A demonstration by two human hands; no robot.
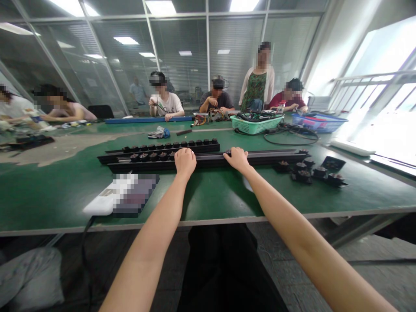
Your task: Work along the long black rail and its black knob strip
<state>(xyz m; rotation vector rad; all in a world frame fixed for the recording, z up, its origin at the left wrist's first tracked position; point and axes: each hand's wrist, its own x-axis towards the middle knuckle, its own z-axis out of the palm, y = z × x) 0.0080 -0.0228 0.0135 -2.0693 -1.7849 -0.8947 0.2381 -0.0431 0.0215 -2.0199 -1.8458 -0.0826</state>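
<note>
A long black track rail point(208, 161) lies across the table in front of me, with several small black round-topped modules point(152, 156) seated along its left part. My left hand point(185, 162) is closed over the rail just right of those modules, its fingertips hidden on the far side. Farther right, my right hand point(238, 159) grips a small black module point(228, 152) at the rail, thumb pointing left; most of that piece is under the fingers. Behind it runs a second black rail point(107, 159), carrying a row of similar modules point(185, 144).
Loose black modules point(303, 175) sit right of the rail. A white device point(100, 203) and a blurred-out dark item point(136, 197) lie at front left. Farther back are a grey-blue cloth point(159, 132), a green basket point(256, 125) of cables and a blue basket point(320, 123). Several people are across the table.
</note>
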